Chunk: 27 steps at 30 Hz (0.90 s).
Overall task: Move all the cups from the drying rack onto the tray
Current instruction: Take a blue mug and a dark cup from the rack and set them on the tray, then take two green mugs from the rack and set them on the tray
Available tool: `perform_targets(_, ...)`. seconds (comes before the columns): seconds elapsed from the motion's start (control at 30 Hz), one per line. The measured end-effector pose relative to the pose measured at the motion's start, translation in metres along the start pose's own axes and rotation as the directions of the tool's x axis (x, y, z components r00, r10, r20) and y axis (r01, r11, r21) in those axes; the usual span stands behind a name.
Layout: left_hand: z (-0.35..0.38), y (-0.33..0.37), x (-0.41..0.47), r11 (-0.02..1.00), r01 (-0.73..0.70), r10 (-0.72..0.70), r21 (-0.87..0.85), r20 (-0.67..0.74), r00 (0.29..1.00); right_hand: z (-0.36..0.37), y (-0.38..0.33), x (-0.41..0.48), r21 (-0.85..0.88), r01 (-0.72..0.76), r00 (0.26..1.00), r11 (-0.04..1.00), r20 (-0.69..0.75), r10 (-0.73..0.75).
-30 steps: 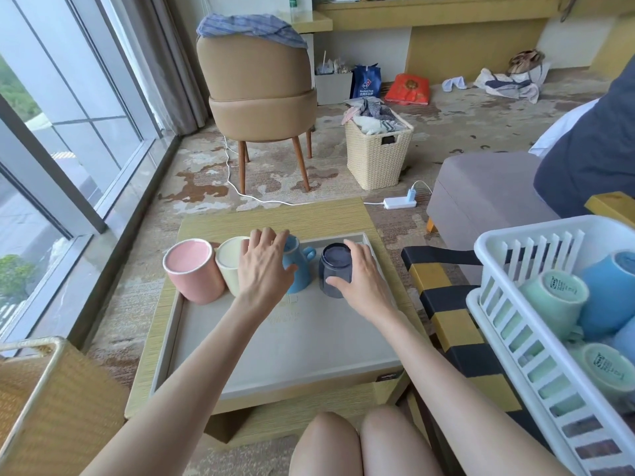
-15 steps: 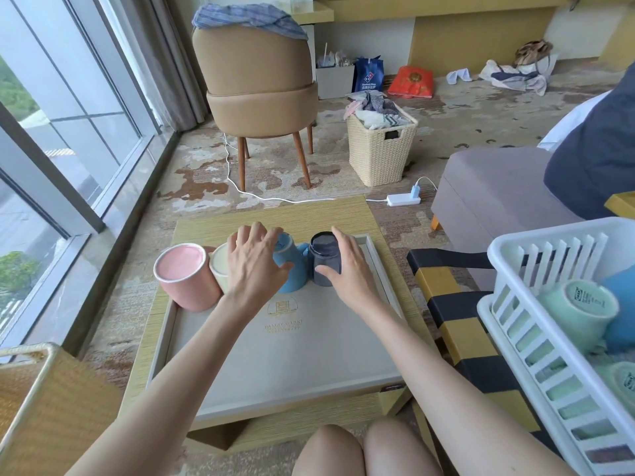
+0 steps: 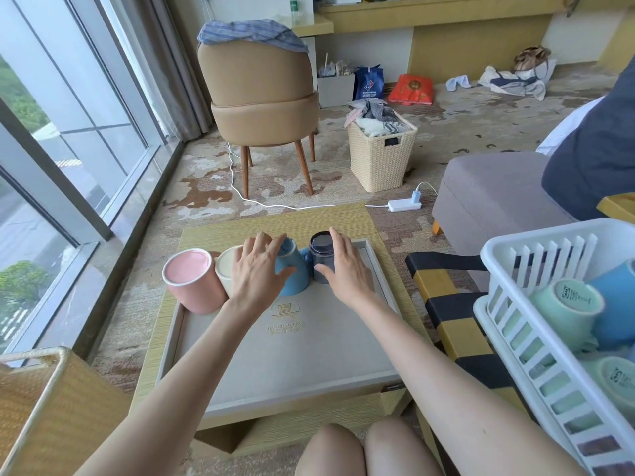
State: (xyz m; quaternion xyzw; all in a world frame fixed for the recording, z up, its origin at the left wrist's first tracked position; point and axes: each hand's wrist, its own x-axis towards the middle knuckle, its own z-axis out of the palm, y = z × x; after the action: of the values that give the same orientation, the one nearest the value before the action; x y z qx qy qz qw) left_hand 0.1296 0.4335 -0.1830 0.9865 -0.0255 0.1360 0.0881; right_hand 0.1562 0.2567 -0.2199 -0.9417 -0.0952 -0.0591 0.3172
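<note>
A grey tray point(image 3: 292, 355) lies on a low straw-coloured table point(image 3: 275, 218). Along its far edge stand a pink cup point(image 3: 190, 280), a cream cup point(image 3: 225, 269), a blue cup point(image 3: 293, 276) and a dark blue cup point(image 3: 321, 252), all upside down. My left hand point(image 3: 259, 273) rests with splayed fingers over the cream and blue cups. My right hand point(image 3: 345, 269) lies loosely against the dark cup's right side, fingers straight. At the right, the white drying rack point(image 3: 508, 269) holds two mint cups point(image 3: 567, 304) point(image 3: 618, 376) and a blue cup point(image 3: 615, 297).
The rack sits on a black-and-yellow striped stool point(image 3: 443, 304). A woven basket point(image 3: 37, 407) stands at the near left, a window wall on the left. Beyond the table are a tan chair point(image 3: 261, 91), a laundry basket point(image 3: 381, 152), a white cable with power strip point(image 3: 402, 205), and a grey sofa point(image 3: 498, 187).
Both hands have loosened from a curled grip on the blue and dark cups to straighter, spread fingers. The cups now stand on the tray. The view has tilted up slightly.
</note>
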Motion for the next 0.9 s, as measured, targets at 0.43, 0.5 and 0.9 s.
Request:
perform_targets(0.43,-0.071,0.061,0.002,0.942,-0.176,0.155,-0.287,-0.096,0.983,-0.126,-0.014,-0.058,-0.03,0.105,0.973,0.994,-0.205,-0.109)
perform_targets(0.5,-0.081,0.087,-0.001,0.91,-0.224,0.192,-0.349,-0.125,0.973,-0.161,-0.008,-0.083,-0.039,0.087,0.966,0.996,-0.242,-0.093)
perform_targets(0.9,-0.058,0.268,-0.06,0.654,-0.445,0.531,-0.611,-0.048,0.846,-0.307,0.065,-0.227,-0.059,-0.246,0.933,0.967,-0.283,0.221)
